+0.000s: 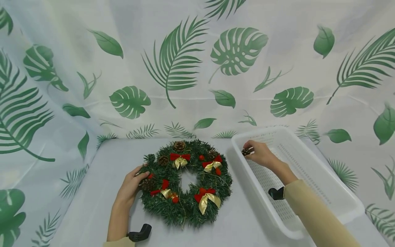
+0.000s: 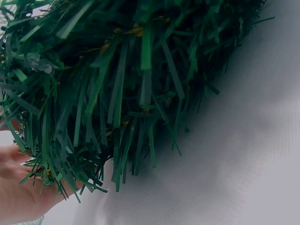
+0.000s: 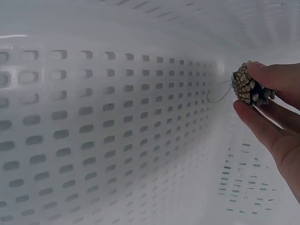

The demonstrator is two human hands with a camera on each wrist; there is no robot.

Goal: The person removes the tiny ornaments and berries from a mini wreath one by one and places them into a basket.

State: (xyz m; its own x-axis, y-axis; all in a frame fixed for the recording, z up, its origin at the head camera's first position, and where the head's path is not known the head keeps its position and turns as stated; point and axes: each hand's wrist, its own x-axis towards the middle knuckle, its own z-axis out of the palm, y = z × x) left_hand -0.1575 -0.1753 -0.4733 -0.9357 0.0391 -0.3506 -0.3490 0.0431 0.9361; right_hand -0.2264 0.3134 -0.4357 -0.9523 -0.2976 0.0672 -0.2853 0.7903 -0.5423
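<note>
A green wreath (image 1: 191, 209) with red and gold bows, red berries and several pine cones lies flat on the table. My left hand (image 1: 131, 187) holds its left edge, thumb on top; in the left wrist view the fingers of that hand (image 2: 28, 183) are partly hidden by the green needles (image 2: 131, 89). Over the far left corner of a white basket (image 1: 265, 202), my right hand (image 1: 262, 154) pinches a loose pine cone (image 1: 246, 152). The right wrist view shows this cone (image 3: 248, 86) between thumb and fingers of the hand (image 3: 281, 98), a thin wire trailing from it.
The basket with perforated walls (image 3: 108, 112) stands right of the wreath. White cloth covers the table (image 1: 92, 192), and a leaf-printed curtain (image 1: 191, 113) hangs behind and at both sides. A black device is at each wrist.
</note>
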